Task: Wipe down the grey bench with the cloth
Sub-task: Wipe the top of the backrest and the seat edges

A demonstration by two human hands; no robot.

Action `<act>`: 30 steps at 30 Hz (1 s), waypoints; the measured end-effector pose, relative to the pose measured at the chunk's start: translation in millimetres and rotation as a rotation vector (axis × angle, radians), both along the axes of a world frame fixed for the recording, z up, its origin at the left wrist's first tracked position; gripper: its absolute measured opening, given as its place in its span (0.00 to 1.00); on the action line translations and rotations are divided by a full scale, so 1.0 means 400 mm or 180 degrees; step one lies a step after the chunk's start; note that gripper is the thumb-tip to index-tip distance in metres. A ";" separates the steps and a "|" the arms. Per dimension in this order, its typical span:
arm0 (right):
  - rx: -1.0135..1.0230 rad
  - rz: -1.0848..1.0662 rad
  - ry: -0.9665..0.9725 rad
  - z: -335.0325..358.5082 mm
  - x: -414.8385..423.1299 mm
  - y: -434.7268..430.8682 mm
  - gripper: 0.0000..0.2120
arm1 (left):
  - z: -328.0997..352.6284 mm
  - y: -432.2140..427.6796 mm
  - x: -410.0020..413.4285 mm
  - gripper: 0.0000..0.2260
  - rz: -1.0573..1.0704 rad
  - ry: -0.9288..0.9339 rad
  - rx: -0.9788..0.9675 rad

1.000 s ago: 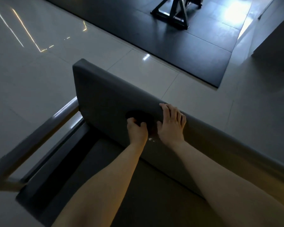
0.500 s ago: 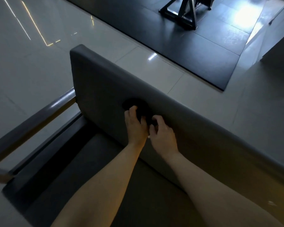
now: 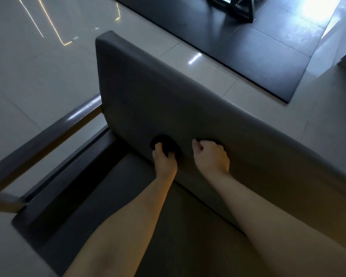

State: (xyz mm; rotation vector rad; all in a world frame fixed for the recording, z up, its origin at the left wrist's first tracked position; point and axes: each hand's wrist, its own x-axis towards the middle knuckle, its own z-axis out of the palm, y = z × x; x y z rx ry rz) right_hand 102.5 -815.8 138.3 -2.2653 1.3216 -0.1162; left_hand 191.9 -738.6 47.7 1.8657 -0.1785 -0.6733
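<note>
The cloth (image 3: 165,145), a dark bunched wad, lies pressed against the front face of the backrest (image 3: 188,108) of the grey desk (image 3: 112,196), low on the panel near the seam with the seat. We hold it there with the left hand (image 3: 164,161): the grip is closed over the wad, fingers curled over its near edge, so the cloth sits directly under the fingertips and projects from the hand toward 12 o'clock. We judge this bunched hold concentrates pressure on the upholstery and keeps the cloth from unfolding during strokes. The right hand (image 3: 211,156) lies at 3 o'clock of the cloth, just beside it but apart, knuckles against the same panel; its grip is loosely curled and contains nothing we can see. We judge it braces the body over the desk. The wooden armrest (image 3: 48,140) runs at 9 o'clock of the cloth, well apart. Beyond the backrest, at 12 to 1 o'clock, lie the pale tiled floor (image 3: 38,80) and a dark mat (image 3: 248,47). Whether any surface is wiped clean cannot be determined in this dim light.
</note>
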 end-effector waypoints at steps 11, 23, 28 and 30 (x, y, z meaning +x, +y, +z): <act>0.0333 -0.0092 0.0177 -0.033 0.042 0.040 0.25 | 0.027 0.016 -0.002 0.15 -0.0306 -0.0550 -0.0034; 0.0749 -0.0363 0.0225 -0.201 0.108 0.071 0.27 | -0.123 0.021 0.056 0.10 0.0039 -0.0257 -0.0063; 0.0638 -0.0391 0.0164 -0.230 0.126 0.108 0.23 | -0.181 0.030 0.064 0.11 0.0105 -0.0277 -0.0055; 0.0649 -0.0371 0.0112 -0.249 0.123 0.124 0.22 | -0.228 0.052 0.078 0.12 0.0318 0.0030 0.0046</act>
